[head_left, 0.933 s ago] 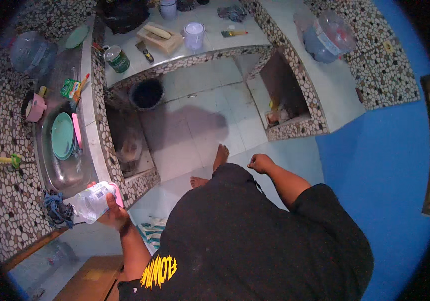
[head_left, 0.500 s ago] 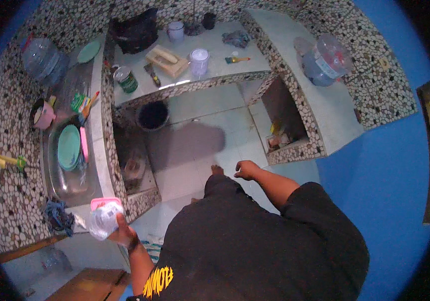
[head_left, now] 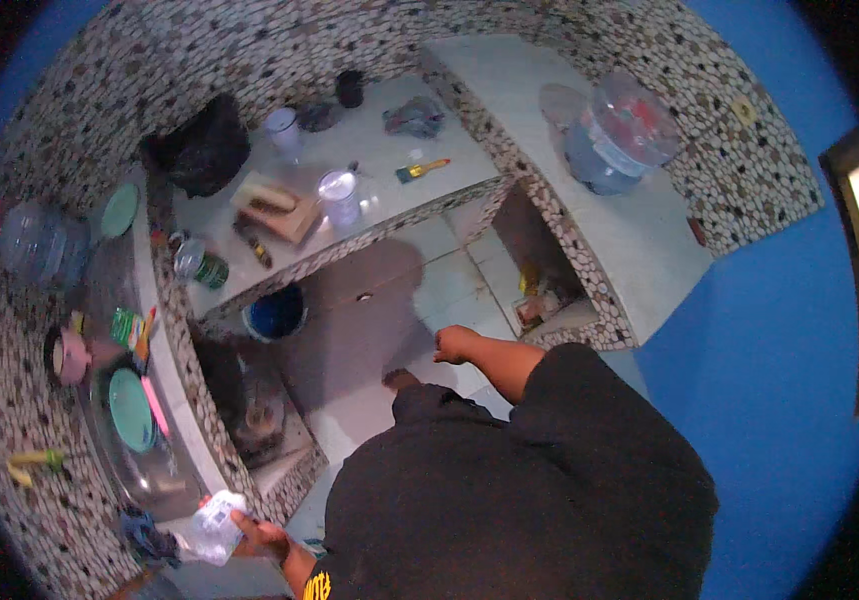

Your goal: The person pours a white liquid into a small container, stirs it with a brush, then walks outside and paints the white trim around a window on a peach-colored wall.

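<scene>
My left hand (head_left: pixel 264 538), low at the left, is closed round a clear plastic container (head_left: pixel 217 525) beside the near end of the sink counter. Its exact kind is hard to make out. My right hand (head_left: pixel 457 344) hangs over the floor in front of my body, fingers curled in, and nothing shows in it. Close to the container lies a dark blue cloth (head_left: pixel 147 535). Further up, the steel sink (head_left: pixel 177 480) holds a green plate (head_left: pixel 132 408) with a pink-edged item (head_left: pixel 155 402) next to it.
Along the far counter (head_left: pixel 379 130) stand a lidded white tub (head_left: pixel 339 195), a wooden plastering float (head_left: pixel 274 208), a green can (head_left: pixel 201 263), a paintbrush (head_left: pixel 421 170) and a black bag (head_left: pixel 204 150). A large water bottle (head_left: pixel 614 145) lies on the right ledge. A blue bucket (head_left: pixel 277 310) sits under the counter.
My view has swung, so the counters appear shifted left and lower. The left hand still holds the clear container, now nearer the lower edge; my right hand appears slightly further left, fingers more curled.
</scene>
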The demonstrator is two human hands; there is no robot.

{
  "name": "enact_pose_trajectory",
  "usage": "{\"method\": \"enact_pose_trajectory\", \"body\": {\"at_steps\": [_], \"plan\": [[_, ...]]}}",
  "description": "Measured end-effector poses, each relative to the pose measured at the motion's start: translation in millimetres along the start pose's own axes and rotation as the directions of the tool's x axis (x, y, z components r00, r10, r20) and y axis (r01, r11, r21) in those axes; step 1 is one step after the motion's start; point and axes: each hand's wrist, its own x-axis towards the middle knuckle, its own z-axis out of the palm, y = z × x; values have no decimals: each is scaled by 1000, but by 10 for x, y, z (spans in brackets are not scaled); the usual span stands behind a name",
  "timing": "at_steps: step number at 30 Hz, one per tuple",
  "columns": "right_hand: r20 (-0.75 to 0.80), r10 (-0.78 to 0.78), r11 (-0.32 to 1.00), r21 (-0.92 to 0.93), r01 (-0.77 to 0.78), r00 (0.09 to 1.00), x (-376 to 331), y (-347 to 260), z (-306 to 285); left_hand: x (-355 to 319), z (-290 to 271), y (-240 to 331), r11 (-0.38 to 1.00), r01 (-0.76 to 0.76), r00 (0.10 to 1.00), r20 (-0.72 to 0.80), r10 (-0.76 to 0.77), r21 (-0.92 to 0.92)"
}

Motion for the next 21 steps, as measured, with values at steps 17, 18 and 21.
{"method": "enact_pose_trajectory", "body": {"at_steps": [17,18,21], "plan": [[-78,52,996,76,-46,996,230,652,-842,349,1393,355,986,-47,998,52,39,162],[-46,64,996,71,-61,997,440,776,-704,305,1304,301,988,-36,999,27,32,152],[-82,5,1000,19,-3,997,322,676,-827,212,1136,134,993,-8,999,-34,12,115]]}}
